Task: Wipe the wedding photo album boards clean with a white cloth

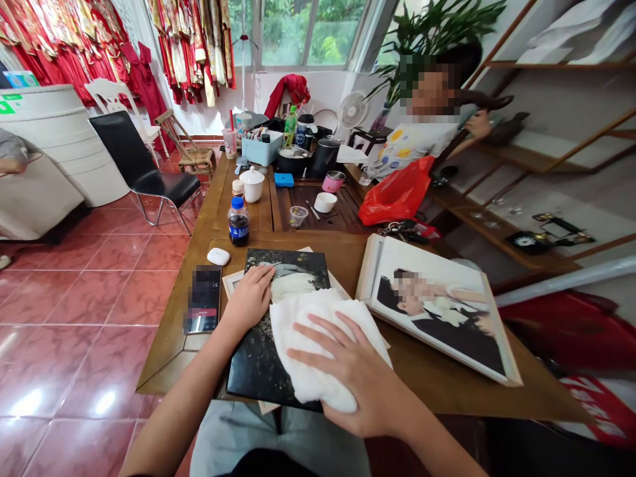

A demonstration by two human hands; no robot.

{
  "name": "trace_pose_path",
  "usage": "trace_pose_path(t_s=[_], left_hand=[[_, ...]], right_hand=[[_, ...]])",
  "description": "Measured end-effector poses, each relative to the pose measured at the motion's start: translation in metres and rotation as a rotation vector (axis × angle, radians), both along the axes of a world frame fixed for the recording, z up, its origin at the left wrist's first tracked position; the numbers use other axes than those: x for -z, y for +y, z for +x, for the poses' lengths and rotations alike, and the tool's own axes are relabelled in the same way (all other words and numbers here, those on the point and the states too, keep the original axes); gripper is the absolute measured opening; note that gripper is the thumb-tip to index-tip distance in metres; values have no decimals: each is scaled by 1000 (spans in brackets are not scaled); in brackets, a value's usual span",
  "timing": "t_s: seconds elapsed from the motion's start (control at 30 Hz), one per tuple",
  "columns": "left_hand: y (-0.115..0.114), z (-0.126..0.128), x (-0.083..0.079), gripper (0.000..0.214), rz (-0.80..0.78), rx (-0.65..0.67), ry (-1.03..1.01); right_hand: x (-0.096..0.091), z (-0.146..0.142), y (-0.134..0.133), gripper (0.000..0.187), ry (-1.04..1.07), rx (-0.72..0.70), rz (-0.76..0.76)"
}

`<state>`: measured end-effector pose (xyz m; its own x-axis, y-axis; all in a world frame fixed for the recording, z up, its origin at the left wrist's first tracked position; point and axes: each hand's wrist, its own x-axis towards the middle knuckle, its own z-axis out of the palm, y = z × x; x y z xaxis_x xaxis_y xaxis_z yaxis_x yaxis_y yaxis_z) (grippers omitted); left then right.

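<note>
My left hand [249, 299] lies flat on the upper part of a dark glossy photo panel [258, 358], pressing it against the wooden table [437, 377]. My right hand [350, 371] rests on a crumpled white cloth [318, 344], fingers spread, with the cloth bunched under the palm on the panel. Light specks dot the panel's black surface. Under the panel a pale sheet edge [233, 281] shows. A large framed wedding-style photo album [437, 318] lies open to the right of my right hand, and a smartphone [203, 299] lies left of my left hand.
A cola bottle [239, 222], white earbud case [218, 256], white lidded cup [252, 184] and tea tray [318, 205] stand farther along the table. A red plastic bag [396, 192] sits near its right edge. A seated person [422, 119] is at the far end.
</note>
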<state>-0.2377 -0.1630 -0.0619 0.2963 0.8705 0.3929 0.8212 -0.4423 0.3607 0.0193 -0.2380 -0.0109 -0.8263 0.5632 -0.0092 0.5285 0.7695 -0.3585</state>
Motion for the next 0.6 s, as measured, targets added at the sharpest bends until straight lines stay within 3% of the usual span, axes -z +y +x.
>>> trace_pose_path(t_s=[0.1,0.37,0.47,0.6], left_hand=[[1,-1,1,43,2,20,-12],[2,-3,-1,45,21,54,-30],[1,-2,-1,45,21,45,-30],[0,-2,-1,44,2,29,-25]], right_hand=[[0,-3,14,80,2,43,31],[2,-21,90,63,27,221,180],[1,-22,89,63,33,220,175],[-3,-17,53,71,23,120,96]])
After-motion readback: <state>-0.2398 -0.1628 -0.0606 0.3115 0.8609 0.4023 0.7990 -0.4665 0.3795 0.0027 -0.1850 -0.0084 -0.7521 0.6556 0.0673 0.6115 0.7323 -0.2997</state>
